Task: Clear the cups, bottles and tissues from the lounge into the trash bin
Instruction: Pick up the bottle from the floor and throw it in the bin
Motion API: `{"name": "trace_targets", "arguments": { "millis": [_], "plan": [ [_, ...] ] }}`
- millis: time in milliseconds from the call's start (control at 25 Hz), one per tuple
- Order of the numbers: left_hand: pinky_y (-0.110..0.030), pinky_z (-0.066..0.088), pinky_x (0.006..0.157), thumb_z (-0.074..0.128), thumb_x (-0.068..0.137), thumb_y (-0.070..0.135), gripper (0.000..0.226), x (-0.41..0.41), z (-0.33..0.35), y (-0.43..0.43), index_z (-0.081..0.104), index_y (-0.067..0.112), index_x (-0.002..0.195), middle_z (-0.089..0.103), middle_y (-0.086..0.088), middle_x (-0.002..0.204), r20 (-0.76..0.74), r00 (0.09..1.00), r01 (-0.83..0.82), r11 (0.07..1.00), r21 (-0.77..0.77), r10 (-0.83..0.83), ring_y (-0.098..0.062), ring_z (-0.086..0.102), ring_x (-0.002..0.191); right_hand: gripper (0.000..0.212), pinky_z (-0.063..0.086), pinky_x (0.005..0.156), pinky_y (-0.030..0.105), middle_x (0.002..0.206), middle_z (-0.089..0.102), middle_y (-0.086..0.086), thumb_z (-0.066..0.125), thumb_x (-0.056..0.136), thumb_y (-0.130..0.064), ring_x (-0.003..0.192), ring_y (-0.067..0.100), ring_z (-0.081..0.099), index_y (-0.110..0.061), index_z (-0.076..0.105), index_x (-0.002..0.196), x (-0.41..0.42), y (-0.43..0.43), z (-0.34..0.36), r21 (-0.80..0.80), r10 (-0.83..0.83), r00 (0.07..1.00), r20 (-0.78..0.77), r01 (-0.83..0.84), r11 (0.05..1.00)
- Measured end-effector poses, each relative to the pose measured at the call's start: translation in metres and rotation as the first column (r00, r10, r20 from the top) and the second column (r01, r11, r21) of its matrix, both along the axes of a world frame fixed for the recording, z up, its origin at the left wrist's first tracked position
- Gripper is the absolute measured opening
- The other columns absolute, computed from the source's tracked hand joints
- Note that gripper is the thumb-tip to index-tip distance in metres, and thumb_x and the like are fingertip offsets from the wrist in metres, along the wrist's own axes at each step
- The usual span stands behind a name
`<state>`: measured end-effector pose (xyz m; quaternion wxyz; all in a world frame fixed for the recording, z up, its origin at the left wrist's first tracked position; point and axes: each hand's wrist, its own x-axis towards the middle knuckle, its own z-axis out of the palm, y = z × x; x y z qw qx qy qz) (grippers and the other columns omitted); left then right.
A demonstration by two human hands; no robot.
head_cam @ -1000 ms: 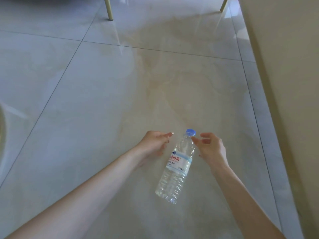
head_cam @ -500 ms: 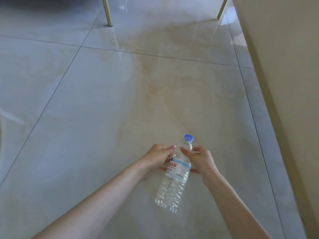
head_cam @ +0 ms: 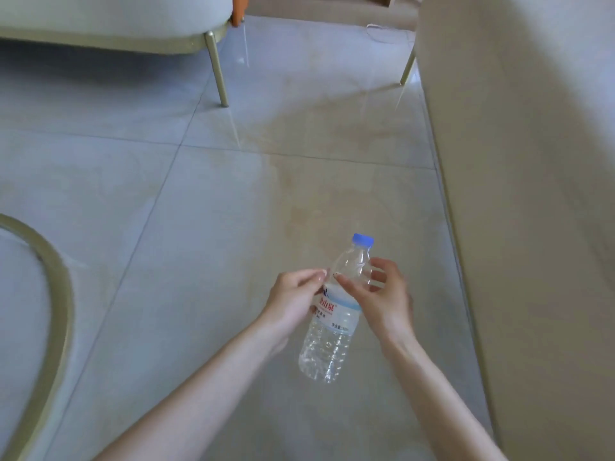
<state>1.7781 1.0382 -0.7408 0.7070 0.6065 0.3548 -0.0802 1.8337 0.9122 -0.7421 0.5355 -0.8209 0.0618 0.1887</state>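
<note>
the view has lifted since the earlier frame, bringing a chair leg point(head_cam: 218, 73) and a curved gold rim point(head_cam: 56, 314) into sight; both hands, left hand point(head_cam: 293, 302) and right hand point(head_cam: 382, 301), clasp the clear water bottle point(head_cam: 327, 341) at its label, blue cap tilted away, above the tiled floor point(head_cam: 199, 211)

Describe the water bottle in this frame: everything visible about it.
The water bottle is clear ribbed plastic with a blue cap screwed on and a white-and-pale-blue label with red lettering. It looks almost empty. It is held above the tiled floor, tilted, cap up and away. The left hand and right hand both grip its upper body.
</note>
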Motion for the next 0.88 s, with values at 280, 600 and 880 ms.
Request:
{"name": "trace_targets", "arguments": {
  "millis": [280,600,880],
  "plan": [
    [-0.029,0.056,0.083,0.050,0.100,0.011,0.025,0.013,0.355,-0.014,0.066,0.011,0.120,0.072,-0.002,0.112,0.128,0.982,0.133,0.990,0.043,-0.138,-0.012,0.068,0.101,0.048,0.055,0.080,0.028,0.104,0.068,-0.010,0.085,0.067,-0.030,0.093,0.010,0.066,-0.030,0.059,0.107,0.005,-0.034,0.343,0.155,-0.038,0.993,0.112,0.020,0.988],
    [-0.013,0.054,0.079,0.063,0.090,0.004,0.027,0.013,0.741,-0.088,0.068,0.011,0.116,0.073,0.001,0.109,0.329,0.847,0.378,0.908,0.180,-0.418,0.009,0.067,0.082,0.053,0.058,0.076,0.031,0.101,0.072,-0.013,0.085,0.056,-0.042,0.092,0.007,0.070,-0.035,0.062,0.103,-0.026,-0.134,0.740,0.213,-0.153,0.948,0.280,0.094,0.973],
    [-0.025,0.057,0.087,0.068,0.086,0.021,0.035,0.006,0.916,-0.172,0.068,0.014,0.121,0.072,0.002,0.114,0.506,0.553,0.673,0.713,0.196,-0.662,-0.007,0.068,0.103,0.053,0.058,0.075,0.028,0.104,0.072,-0.007,0.083,0.061,-0.030,0.092,0.011,0.071,-0.024,0.063,0.110,-0.087,-0.228,0.916,0.264,-0.360,0.806,0.470,0.261,0.929]
  ]
}}
